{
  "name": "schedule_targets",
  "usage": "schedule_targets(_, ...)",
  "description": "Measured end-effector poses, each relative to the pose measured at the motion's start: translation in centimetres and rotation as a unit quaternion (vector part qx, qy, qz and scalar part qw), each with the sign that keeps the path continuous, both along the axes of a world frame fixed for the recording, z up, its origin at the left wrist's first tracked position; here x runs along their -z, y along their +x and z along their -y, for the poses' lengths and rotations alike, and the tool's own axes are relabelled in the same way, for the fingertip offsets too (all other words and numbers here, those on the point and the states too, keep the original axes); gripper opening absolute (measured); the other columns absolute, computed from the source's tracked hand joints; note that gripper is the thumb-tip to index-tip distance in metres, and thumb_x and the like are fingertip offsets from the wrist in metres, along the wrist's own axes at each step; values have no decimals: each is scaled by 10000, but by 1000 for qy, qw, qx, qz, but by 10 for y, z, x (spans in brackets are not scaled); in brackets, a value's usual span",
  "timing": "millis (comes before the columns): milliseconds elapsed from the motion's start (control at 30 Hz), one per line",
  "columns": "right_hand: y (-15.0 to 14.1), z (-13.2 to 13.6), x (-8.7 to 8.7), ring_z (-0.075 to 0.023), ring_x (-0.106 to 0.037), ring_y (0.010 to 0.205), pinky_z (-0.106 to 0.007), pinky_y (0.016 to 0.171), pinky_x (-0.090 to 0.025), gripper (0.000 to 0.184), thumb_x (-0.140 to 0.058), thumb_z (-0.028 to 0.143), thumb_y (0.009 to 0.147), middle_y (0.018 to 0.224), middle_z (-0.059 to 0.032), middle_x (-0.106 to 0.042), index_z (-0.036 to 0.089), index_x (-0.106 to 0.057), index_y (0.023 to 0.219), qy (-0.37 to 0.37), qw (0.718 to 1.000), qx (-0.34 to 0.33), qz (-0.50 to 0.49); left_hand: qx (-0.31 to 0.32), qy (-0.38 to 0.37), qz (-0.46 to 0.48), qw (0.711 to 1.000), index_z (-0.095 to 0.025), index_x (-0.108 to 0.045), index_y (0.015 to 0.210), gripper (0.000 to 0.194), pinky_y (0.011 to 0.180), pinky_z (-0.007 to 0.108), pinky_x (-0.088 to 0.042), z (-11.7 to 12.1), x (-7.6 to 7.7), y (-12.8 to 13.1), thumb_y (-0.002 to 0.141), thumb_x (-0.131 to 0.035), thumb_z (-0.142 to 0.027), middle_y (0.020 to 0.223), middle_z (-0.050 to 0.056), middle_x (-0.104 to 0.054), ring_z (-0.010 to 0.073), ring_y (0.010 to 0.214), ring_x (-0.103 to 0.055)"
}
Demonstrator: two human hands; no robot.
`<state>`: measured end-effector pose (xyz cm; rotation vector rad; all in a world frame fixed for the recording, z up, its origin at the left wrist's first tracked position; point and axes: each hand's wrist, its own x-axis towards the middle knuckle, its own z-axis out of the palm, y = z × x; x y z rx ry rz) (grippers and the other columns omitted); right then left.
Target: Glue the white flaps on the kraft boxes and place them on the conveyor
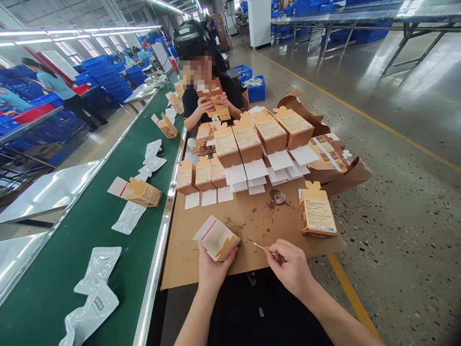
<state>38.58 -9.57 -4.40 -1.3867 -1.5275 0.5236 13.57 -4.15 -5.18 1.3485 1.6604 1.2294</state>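
Note:
My left hand (212, 269) is closed around a small open carton (218, 239), tilted so that its white flap with a red strip points up and left. In my right hand (288, 264) a thin cotton swab (260, 246) is pinched, its pale tip toward the carton but apart from it. Beyond that hand a little clear round dish (279, 197) sits among dark wet spots on the cardboard tabletop (187, 240). One orange-and-brown carton (317, 211) stands alone to the right.
Stacked cartons (247, 142) with white flaps fill the table's far side, by torn brown wrapping (345, 178). Along the left runs a green conveyor belt (97, 221) carrying silver pouches (91, 307) and open cartons (142, 191). A co-worker (212, 91) opposite holds a flattened carton.

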Motion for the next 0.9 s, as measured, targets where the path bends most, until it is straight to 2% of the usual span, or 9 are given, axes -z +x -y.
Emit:
schedule_targets(167, 0, 1, -6, -135, -526, 538, -271, 534, -445, 306, -701, 208, 1082, 648, 40, -599, 257, -766, 788, 2, 1000, 2, -15, 2, 2, -38, 999, -257, -676, 1391, 793, 946, 508, -736, 0, 3, 5, 770, -1051, -579, 1273, 180, -876, 398, 1145, -895)
schedule_targets(267, 2, 2, -11, -149, -533, 524, -281, 512, -443, 332, -712, 257, 1091, 634, 33, -591, 270, -768, 764, -1, 1000, 2, -29, -29, 5, -62, 998, -273, -674, 1358, 849, 958, 534, -746, -10, 5, -15, 689, -1087, -593, 1247, 154, -876, 413, 1144, -893)
schedule_targets(333, 8, 5, -14, -161, -544, 514, -292, 496, -444, 345, -729, 313, 1099, 629, 28, -594, 282, -786, 760, -4, 999, 13, -40, -100, 18, -55, 993, -283, -660, 1296, 884, 987, 592, -748, -20, 0, -49, 609, -1109, -610, 1208, 136, -872, 435, 1130, -890)
schedule_targets(433, 22, 10, -16, -172, -548, 492, -304, 468, -452, 345, -761, 383, 1094, 618, 23, -605, 296, -810, 764, 0, 999, 21, -45, -227, 61, -28, 972, -299, -601, 1289, 935, 1114, 673, -712, -32, -15, -122, 573, -1128, -590, 1298, 137, -851, 446, 1242, -862)
schedule_targets(500, 29, 12, -16, -175, -556, 486, -306, 459, -468, 338, -780, 404, 1085, 618, 16, -622, 294, -813, 767, 3, 999, 20, -40, -289, 83, -15, 953, -307, -553, 1322, 980, 1227, 673, -659, -39, -24, -166, 567, -1142, -512, 1410, 137, -812, 421, 1367, -821)
schedule_targets(567, 32, 12, -15, -177, -575, 495, -308, 462, -487, 324, -797, 412, 1074, 629, 10, -642, 289, -812, 774, 7, 999, 18, -39, -322, 69, -16, 944, -304, -527, 1327, 981, 1298, 661, -613, -46, -29, -194, 559, -1129, -404, 1439, 133, -785, 407, 1432, -790)
schedule_targets(667, 29, 5, -13, -184, -584, 502, -323, 462, -498, 303, -813, 420, 1065, 633, 9, -656, 297, -821, 788, 12, 999, 7, -40, -326, 9, -46, 944, -292, -519, 1293, 885, 1318, 691, -582, -62, -27, -204, 597, -1066, -313, 1383, 152, -775, 448, 1449, -772)
schedule_targets(767, 27, -4, -17, -208, -604, 505, -359, 465, -516, 272, -815, 409, 1066, 644, -2, -683, 321, -834, 808, 3, 999, -13, -36, -321, -2, -51, 946, -277, -530, 1301, 890, 1312, 732, -561, -73, -22, -200, 597, -1070, -339, 1376, 177, -763, 509, 1457, -749)
schedule_targets(900, 33, -7, -30, -241, -624, 492, -397, 442, -535, 234, -827, 390, 1041, 631, -14, -689, 351, -849, 811, 2, 999, -8, -46, -337, 61, -34, 939, -252, -469, 1534, 1197, 1400, 672, -480, -61, -20, -194, 538, -1119, -383, 1595, 219, -633, 480, 1604, -643)
